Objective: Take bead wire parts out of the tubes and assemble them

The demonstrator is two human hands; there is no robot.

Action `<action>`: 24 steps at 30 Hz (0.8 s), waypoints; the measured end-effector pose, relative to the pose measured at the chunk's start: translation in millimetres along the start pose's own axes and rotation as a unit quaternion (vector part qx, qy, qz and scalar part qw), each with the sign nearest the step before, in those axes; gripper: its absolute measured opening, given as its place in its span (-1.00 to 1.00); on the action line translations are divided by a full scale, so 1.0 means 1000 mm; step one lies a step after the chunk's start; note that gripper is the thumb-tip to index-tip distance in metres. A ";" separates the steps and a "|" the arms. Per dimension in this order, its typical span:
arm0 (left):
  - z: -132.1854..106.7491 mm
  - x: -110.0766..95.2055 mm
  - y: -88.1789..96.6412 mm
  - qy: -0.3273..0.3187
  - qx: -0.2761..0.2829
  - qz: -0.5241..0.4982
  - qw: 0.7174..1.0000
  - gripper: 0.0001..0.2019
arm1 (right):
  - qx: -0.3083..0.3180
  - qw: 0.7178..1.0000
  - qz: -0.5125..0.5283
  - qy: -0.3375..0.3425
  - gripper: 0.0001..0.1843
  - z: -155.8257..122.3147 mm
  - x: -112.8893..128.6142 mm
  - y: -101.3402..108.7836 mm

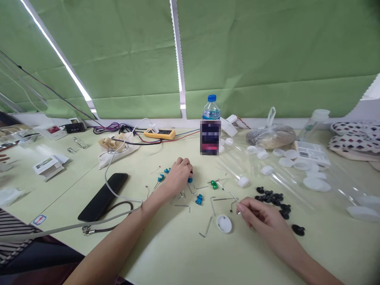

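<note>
My left hand (179, 174) is closed at the middle of the table, its fingers on a small blue metal part (190, 180). To its right, my right hand (257, 213) pinches a thin hex key (234, 196) that points up and to the left. Near the key's far end lies a green metal part (214, 184). Another blue part (199, 199) sits between the hands, and more blue parts (160, 177) lie left of my left hand. Several loose hex keys (212, 206) are scattered around. A small white cap (223, 224) holds tiny bits too small to name.
Black knobs (268, 196) lie right of my right hand, with clear tubes and white caps (316, 183) beyond. A bottle (211, 134) stands behind. A black phone (103, 196) and a grey cable (80, 225) are on the left. A yellow multimeter (159, 134) lies behind my left hand.
</note>
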State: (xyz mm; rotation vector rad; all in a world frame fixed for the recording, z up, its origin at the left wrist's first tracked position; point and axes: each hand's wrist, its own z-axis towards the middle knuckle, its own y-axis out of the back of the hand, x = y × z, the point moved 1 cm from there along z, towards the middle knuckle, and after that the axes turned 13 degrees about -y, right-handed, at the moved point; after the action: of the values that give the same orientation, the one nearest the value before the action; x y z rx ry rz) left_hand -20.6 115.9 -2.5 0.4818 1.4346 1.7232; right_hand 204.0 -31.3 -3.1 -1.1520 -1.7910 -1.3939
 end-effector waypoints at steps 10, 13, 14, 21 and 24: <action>-0.004 -0.002 0.023 0.031 -0.099 -0.194 0.975 -0.84 | -0.002 1.000 0.006 0.009 -0.65 -0.001 0.003 0.000; -0.006 -0.006 0.033 0.041 -0.146 -0.245 0.958 -0.85 | 0.000 1.000 0.005 0.008 -0.65 -0.001 0.003 0.000; -0.007 -0.008 0.035 0.044 -0.161 -0.262 0.951 -0.84 | 0.001 1.000 0.004 0.008 -0.65 -0.001 0.002 0.000; -0.011 -0.006 0.039 0.106 -0.233 -0.410 0.876 -0.75 | 0.002 1.000 0.000 0.007 -0.66 -0.003 0.003 0.000; -0.012 -0.002 0.042 0.121 -0.210 -0.381 0.892 -0.75 | 0.002 1.000 0.002 0.007 -0.66 -0.003 0.002 0.000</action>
State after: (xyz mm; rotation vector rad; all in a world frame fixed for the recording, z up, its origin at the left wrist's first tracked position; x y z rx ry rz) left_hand -42.4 106.1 34.5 -0.5003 1.1303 1.3843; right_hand 202.6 -33.8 -0.4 -1.1409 -1.7805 -1.3930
